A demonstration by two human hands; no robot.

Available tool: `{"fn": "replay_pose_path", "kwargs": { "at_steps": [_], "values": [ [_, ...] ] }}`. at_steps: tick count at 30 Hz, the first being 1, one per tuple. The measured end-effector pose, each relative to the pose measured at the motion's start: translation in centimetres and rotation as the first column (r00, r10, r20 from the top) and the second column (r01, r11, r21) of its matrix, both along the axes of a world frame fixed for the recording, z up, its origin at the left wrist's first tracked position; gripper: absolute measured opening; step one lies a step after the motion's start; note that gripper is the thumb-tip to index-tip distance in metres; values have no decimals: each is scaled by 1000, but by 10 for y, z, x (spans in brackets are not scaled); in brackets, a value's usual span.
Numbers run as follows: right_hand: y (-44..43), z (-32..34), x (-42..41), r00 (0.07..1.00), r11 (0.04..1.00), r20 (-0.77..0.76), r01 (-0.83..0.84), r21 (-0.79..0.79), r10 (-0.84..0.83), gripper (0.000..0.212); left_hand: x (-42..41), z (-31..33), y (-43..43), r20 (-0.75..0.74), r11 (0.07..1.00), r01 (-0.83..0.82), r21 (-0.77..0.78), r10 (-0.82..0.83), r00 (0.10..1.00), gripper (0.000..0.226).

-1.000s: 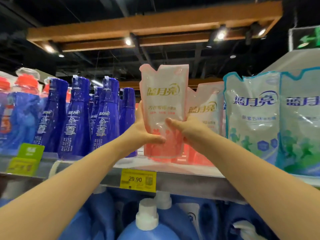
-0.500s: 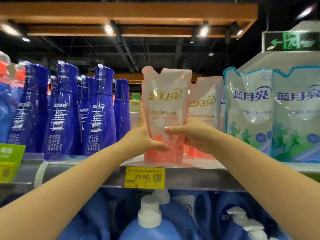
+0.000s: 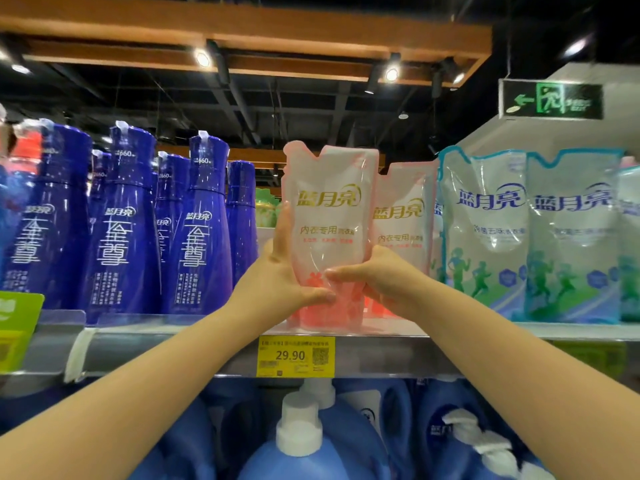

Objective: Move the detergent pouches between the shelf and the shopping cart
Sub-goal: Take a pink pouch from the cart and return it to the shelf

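Left hand [image 3: 277, 282] and right hand [image 3: 377, 278] grip the upright pink-and-white plastic detergent pouch [image 3: 329, 216] on the grey metal shelf [image 3: 398, 355], thumbs pinching its front; dark blue bottles [image 3: 121, 230] at nine o'clock.

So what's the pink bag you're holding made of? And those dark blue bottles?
The pink pouch looks like soft, glossy plastic film: it wrinkles and glints. The dark blue bottles seem hard plastic, probably with a shiny wrap: their sides are smooth and streaked with light.

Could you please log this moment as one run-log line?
left hand: grips pink pouch | right hand: grips same pouch | pouch: upright at shelf front edge
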State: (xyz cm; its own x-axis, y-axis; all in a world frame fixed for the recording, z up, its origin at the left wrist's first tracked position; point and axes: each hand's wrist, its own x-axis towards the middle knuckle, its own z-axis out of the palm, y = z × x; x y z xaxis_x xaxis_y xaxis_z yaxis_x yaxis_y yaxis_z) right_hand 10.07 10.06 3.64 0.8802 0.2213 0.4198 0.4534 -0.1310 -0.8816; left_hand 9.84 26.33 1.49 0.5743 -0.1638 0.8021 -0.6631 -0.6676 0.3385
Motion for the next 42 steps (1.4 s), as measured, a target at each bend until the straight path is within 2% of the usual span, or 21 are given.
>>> {"fn": "replay_pose_path", "kwargs": {
  "at_steps": [2, 6, 11, 15, 18, 20, 22, 25, 30, 34, 37, 42],
  "values": [
    [1, -2, -4, 994, 994, 51, 101, -46, -99, 45, -3, -2, 0, 80, 999, -15, -35, 18, 997, 124],
    [5, -6, -14, 958, 960, 147, 263, -94, -247, 62, -11, -5, -5, 206, 991, -46, -130, 72, 976, 113],
    [-9, -13, -40, 864, 890, 338, 437, -135, -373, 82, -28, -13, -23, 292, 980, -24, -200, 83, 953, 95],
    [-44, -23, -80, 810, 856, 424, 500, -134, -406, 77, -60, -16, -64, 313, 982, 84, -171, -27, 949, 67],
    [-86, -29, -120, 771, 832, 444, 546, -94, -456, 70, -93, -16, -112, 234, 956, 239, -172, -196, 952, 54],
    [-122, -36, -154, 733, 809, 470, 585, -67, -491, 64, -117, -18, -150, 196, 927, 323, -188, -287, 938, 34],
    [-162, -47, -192, 694, 777, 492, 627, -53, -526, 57, -147, -23, -194, 202, 911, 368, -188, -331, 922, 17],
    [-235, -69, -256, 644, 730, 515, 682, -52, -565, 39, -198, -39, -276, 211, 867, 456, -201, -417, 884, 5],
    [-364, -104, -367, 531, 587, 488, 808, -45, -693, 15, -286, -77, -430, 156, 721, 652, -236, -634, 757, 6],
    [-464, -141, -448, 417, 441, 400, 897, -33, -817, 10, -343, -117, -548, 85, 552, 760, -344, -787, 611, 9],
    [-539, -171, -501, 305, 304, 345, 951, -56, -888, 9, -381, -151, -640, 12, 449, 813, -371, -873, 487, 20],
    [-664, -216, -568, 117, 97, 238, 991, -92, -964, 8, -436, -200, -794, -103, 295, 878, -377, -955, 277, 8]
  ]
}}
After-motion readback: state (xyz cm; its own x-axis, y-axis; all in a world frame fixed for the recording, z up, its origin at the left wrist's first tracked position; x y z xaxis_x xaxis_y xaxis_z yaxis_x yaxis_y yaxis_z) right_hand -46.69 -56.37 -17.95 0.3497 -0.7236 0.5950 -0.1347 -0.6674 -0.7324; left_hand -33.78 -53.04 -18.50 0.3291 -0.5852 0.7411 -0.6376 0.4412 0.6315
